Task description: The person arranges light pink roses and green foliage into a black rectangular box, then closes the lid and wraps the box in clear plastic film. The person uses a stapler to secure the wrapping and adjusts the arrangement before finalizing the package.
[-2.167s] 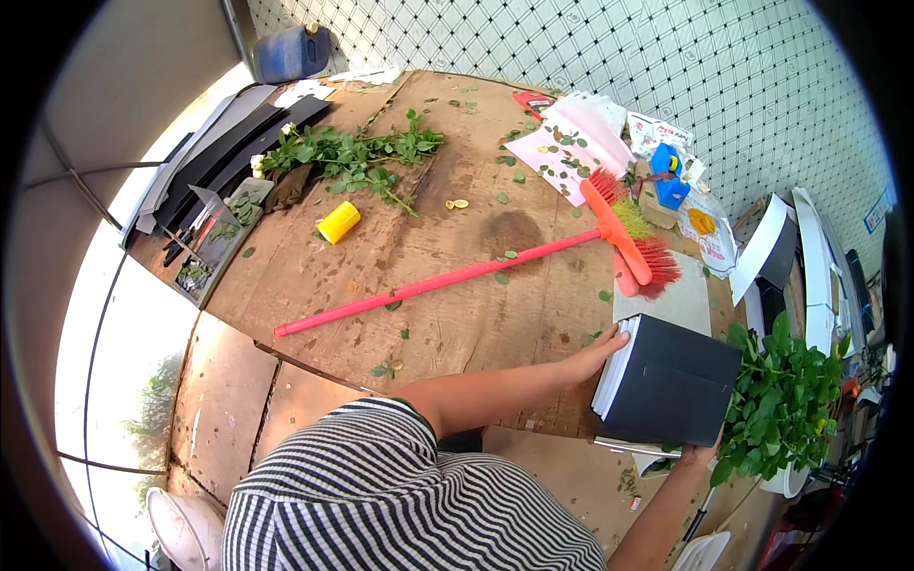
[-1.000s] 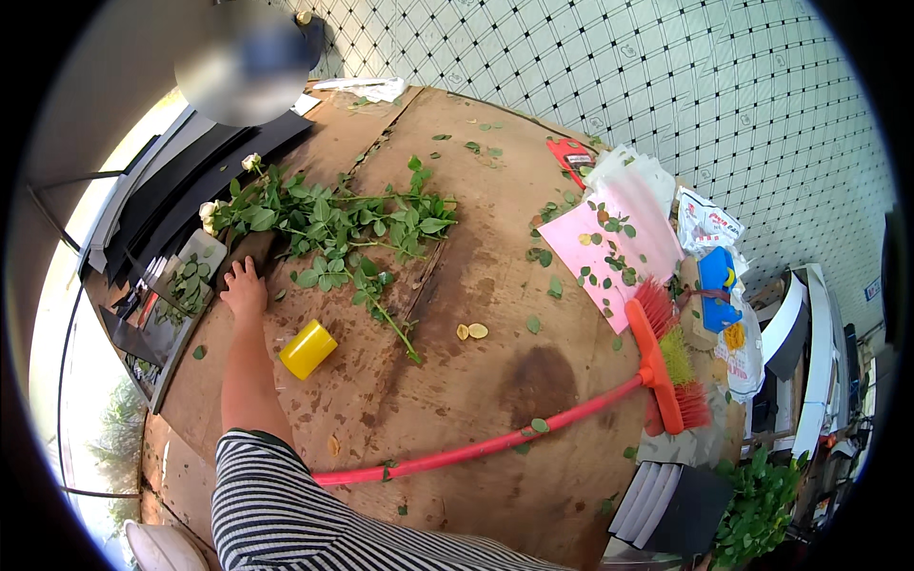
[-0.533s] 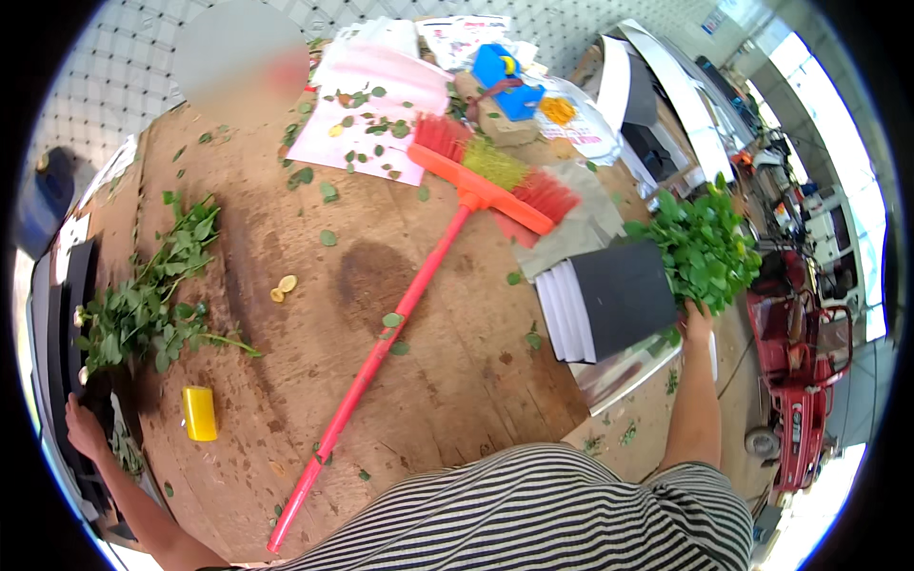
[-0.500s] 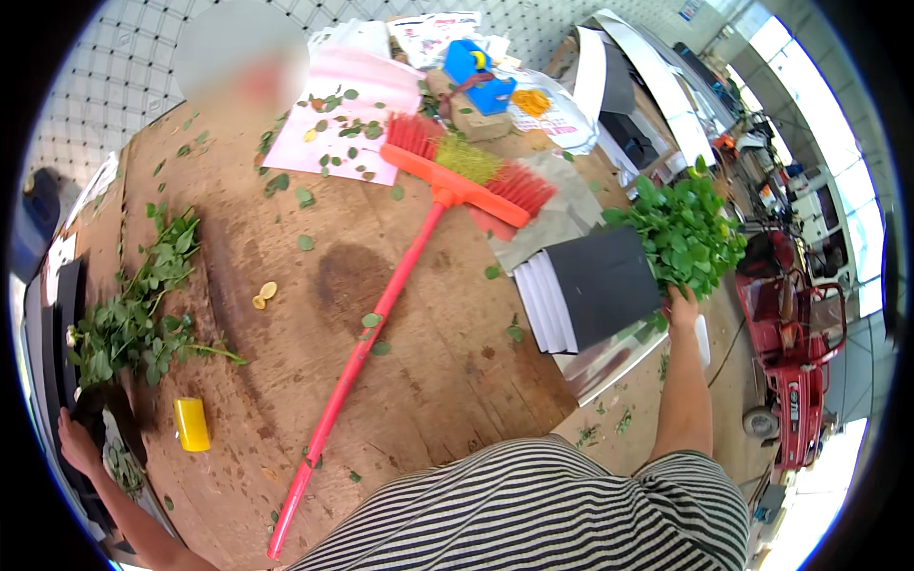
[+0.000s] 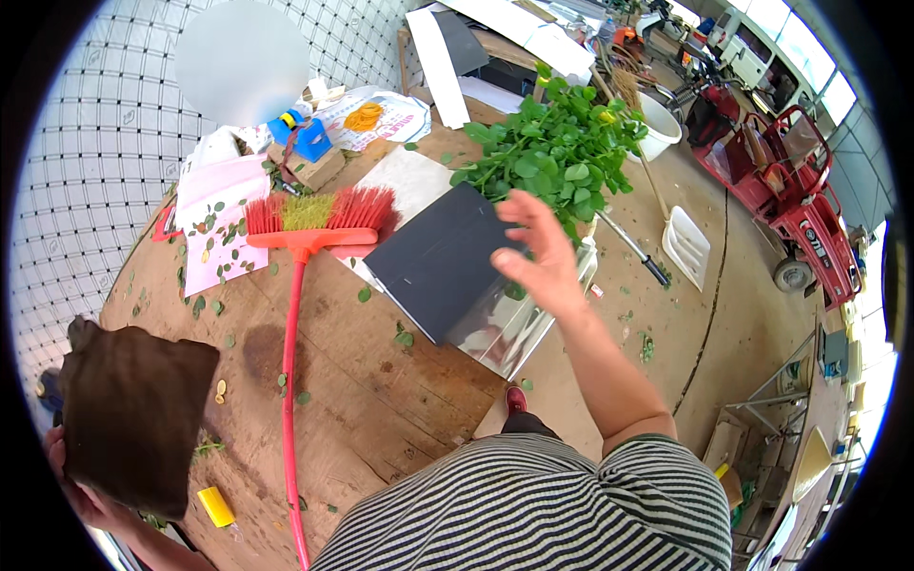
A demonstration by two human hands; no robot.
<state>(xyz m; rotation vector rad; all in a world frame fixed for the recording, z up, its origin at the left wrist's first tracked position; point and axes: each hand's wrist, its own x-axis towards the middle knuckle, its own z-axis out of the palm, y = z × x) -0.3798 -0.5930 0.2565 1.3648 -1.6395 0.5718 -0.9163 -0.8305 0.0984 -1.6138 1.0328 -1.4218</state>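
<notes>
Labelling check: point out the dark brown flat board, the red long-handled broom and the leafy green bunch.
dark brown flat board (image 5: 133,414), head view, middle of its face
red long-handled broom (image 5: 288,352), head view, handle
leafy green bunch (image 5: 557,147), head view, centre leaves

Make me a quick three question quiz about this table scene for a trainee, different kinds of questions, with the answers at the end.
1. True or false: the right hand is clenched around the broom handle.
2. Multiple choice: what does the left hand hold up? A) a yellow cylinder B) a dark brown flat sheet C) a white scoop
3. Fill in: the red broom lies on the wooden ____.

Key
1. False: the right hand is open, fingers spread, above the dark board beside the leafy green bunch.
2. B: the brown sheet; the yellow cylinder lies on the table.
3. table
</notes>
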